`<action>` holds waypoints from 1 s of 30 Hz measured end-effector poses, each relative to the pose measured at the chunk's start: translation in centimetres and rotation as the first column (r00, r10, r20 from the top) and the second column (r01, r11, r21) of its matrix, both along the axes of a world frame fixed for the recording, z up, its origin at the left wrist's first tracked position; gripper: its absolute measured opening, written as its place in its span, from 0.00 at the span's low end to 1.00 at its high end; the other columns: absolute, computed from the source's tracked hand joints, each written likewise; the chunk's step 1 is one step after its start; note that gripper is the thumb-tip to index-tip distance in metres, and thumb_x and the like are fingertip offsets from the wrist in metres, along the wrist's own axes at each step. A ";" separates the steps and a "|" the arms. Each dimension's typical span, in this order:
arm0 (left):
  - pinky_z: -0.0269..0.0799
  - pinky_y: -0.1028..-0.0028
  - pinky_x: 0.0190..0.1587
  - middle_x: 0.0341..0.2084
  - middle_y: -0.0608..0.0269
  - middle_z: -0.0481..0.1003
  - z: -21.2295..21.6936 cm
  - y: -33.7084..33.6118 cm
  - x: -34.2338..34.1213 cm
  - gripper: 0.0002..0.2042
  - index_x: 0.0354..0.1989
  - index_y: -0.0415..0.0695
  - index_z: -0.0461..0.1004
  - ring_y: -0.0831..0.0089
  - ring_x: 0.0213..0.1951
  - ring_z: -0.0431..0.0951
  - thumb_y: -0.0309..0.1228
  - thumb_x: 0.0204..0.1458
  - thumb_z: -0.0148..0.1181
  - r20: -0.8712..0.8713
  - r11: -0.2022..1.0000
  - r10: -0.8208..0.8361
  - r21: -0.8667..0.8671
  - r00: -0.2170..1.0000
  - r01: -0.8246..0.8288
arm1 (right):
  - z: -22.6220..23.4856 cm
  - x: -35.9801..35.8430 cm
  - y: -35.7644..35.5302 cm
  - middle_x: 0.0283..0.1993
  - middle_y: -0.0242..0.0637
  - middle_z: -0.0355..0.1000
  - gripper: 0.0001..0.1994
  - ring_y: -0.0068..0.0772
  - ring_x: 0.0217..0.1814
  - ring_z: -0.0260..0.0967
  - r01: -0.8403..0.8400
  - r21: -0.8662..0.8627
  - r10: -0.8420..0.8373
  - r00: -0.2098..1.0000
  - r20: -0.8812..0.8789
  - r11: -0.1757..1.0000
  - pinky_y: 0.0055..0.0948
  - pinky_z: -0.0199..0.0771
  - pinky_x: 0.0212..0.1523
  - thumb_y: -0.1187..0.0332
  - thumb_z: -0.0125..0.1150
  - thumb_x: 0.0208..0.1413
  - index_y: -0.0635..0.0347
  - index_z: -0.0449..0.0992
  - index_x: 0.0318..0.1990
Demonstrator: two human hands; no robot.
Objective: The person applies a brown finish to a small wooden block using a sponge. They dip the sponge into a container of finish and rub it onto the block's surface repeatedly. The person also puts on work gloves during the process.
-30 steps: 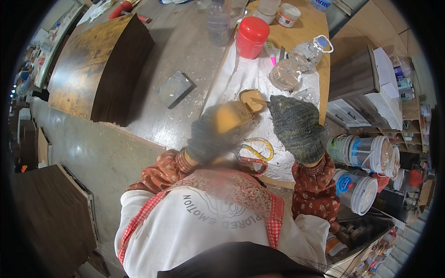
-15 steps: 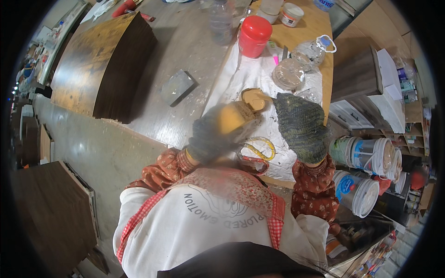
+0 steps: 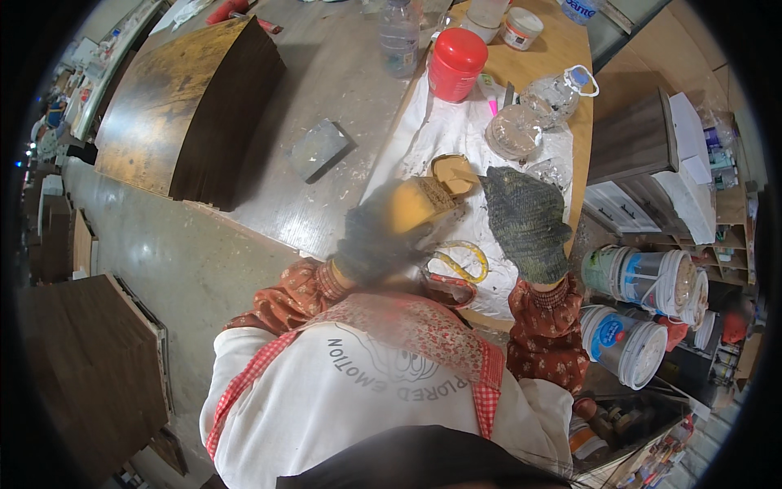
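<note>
My left hand [image 3: 371, 243], in a dark knit glove, is closed around a flat yellow-orange spreader [image 3: 414, 204] with brown paste along its far edge; a blur covers part of the glove. Touching or just beyond that edge lies a small container of tan paste [image 3: 454, 174]. My right hand [image 3: 528, 224], gloved in dark green-grey knit, is closed to the right of it. From its fingertips a paste-coated blade [image 3: 469, 176] reaches over the container; its handle is hidden by the glove. Below, scissors with yellow and red handles [image 3: 458, 261] rest on white cloth [image 3: 391, 155].
A red lidded jar [image 3: 458, 63], clear bottles [image 3: 547, 102] and a white tub [image 3: 521, 28] stand beyond my hands. A grey block [image 3: 319, 151] and a large dark wooden piece [image 3: 187, 110] lie left. Paint buckets [image 3: 623, 346] and a cabinet [image 3: 643, 171] are at right.
The view has shifted slightly, moving the table things to the right. My right hand has come a little closer to the paste container. My left hand keeps its hold on the spreader.
</note>
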State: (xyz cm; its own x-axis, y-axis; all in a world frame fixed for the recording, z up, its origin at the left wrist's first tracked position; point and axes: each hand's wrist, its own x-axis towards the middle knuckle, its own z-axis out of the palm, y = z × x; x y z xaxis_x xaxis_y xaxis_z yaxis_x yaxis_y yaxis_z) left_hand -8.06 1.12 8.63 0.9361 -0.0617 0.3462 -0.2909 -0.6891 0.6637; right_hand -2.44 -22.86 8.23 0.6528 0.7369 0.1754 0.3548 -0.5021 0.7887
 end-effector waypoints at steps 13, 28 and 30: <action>0.76 0.69 0.33 0.37 0.51 0.73 0.0 -0.4 0.3 0.31 0.48 0.36 0.70 0.61 0.32 0.78 0.46 0.40 0.68 0.139 0.995 0.023 0.097 0.990 -0.037 | 4.5 -1.9 3.5 0.48 0.41 0.69 0.22 0.39 0.48 0.69 0.515 0.797 0.640 0.505 -0.579 0.315 0.38 0.70 0.50 0.67 0.49 0.56 0.63 0.64 0.58; 0.72 0.69 0.48 0.44 0.55 0.74 3.8 -0.5 -0.1 0.33 0.54 0.39 0.65 0.68 0.46 0.75 0.35 0.38 0.71 -0.375 0.917 0.056 -0.347 0.925 -0.196 | 6.2 -7.0 3.7 0.40 0.44 0.71 0.14 0.36 0.37 0.71 -0.016 0.932 0.591 0.778 -0.216 0.362 0.37 0.71 0.34 0.68 0.54 0.54 0.64 0.73 0.47; 0.72 0.70 0.48 0.45 0.55 0.73 3.9 -0.3 -0.2 0.32 0.54 0.39 0.65 0.69 0.46 0.74 0.33 0.39 0.71 -0.314 0.911 0.052 -0.375 0.948 -0.174 | 6.0 -6.6 3.9 0.35 0.42 0.72 0.12 0.31 0.31 0.71 0.281 0.957 0.646 0.718 -0.258 0.071 0.30 0.72 0.29 0.69 0.52 0.58 0.66 0.73 0.45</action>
